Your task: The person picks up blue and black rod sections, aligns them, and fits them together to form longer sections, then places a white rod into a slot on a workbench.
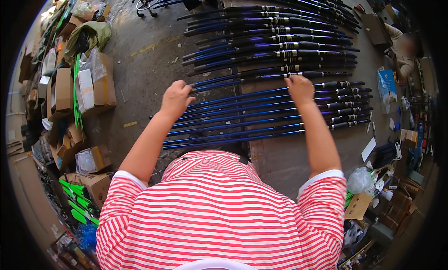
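Long fishing rods with dark blue shafts and black handles lie side by side in front of me. My right hand (301, 89) is closed on one fishing rod (261, 78) near the silver fittings of its handle. At the left end of that rod is my left hand (175, 101), its fingers bent against the tip and the thumb apart; its grip is partly hidden. Nearer to me, several blue rods (233, 124) are spread almost parallel, their handles to the right. Beyond my hands, more rods (280, 53) lie in close rows.
Cardboard boxes (105, 83), plastic bags and bright green strips (77, 92) line the left side. A wheeled chair base (148, 3) stands at the far left. Another person (402, 50) is at the far right. Clear plastic wrap (360, 180) and boxes crowd the lower right.
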Demonstrator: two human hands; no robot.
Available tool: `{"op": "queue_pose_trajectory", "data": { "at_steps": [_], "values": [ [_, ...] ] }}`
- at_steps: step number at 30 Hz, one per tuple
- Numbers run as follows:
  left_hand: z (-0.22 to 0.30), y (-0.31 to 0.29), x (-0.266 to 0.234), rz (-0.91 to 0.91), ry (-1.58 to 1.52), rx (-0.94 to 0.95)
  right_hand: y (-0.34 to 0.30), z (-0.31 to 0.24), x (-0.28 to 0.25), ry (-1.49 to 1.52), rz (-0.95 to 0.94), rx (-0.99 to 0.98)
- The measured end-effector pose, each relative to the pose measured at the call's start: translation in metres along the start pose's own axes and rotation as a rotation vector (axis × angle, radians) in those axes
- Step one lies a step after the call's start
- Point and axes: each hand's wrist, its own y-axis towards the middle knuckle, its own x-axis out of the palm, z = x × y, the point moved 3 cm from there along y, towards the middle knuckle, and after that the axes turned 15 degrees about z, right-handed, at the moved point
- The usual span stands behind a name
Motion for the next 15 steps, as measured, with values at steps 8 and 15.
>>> {"op": "queue_pose_trajectory", "data": {
  "at_steps": [8,15],
  "values": [
    [0.020,0.006,0.003,-0.222,-0.202,0.111,-0.035,-0.043,0.024,1.296,-0.201,1.414],
    [0.028,-0.057,-0.016,-0.676,-0.983,-0.897,-0.044,-0.086,-0.044,1.940,0.213,1.119]
  ]
}}
